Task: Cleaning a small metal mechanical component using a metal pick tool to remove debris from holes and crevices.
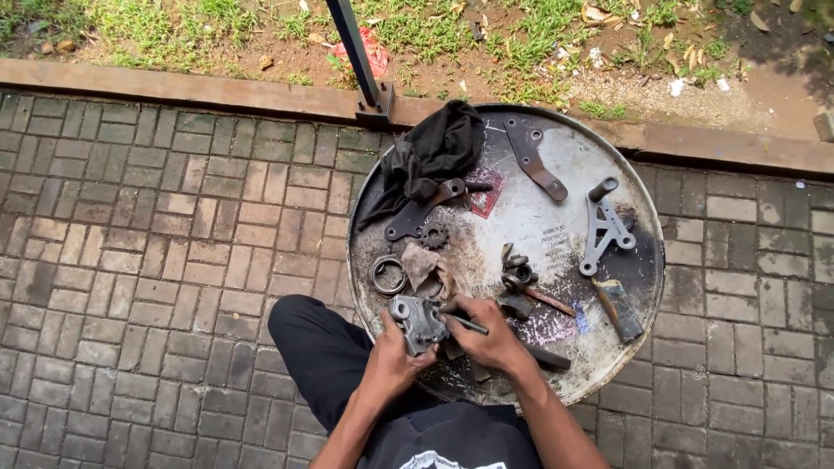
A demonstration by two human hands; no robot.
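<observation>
My left hand (393, 358) grips a small grey metal housing (418, 321) at the near edge of a round drum top (539, 221). My right hand (488, 334) holds a thin dark tool (467, 324) with its tip against the housing. Just beyond my hands lie a crumpled brownish rag (427, 267) and a cluster of small metal fittings (519, 276).
The drum top also carries a black cloth (434, 152), a dark bracket (417, 213), a small sprocket (433, 234), a metal ring (387, 274), a flat brown plate (532, 156), a grey triangular bracket (603, 224) and a dirty brush (618, 308). Brick paving surrounds it; a pole (356, 48) and grass lie beyond the kerb.
</observation>
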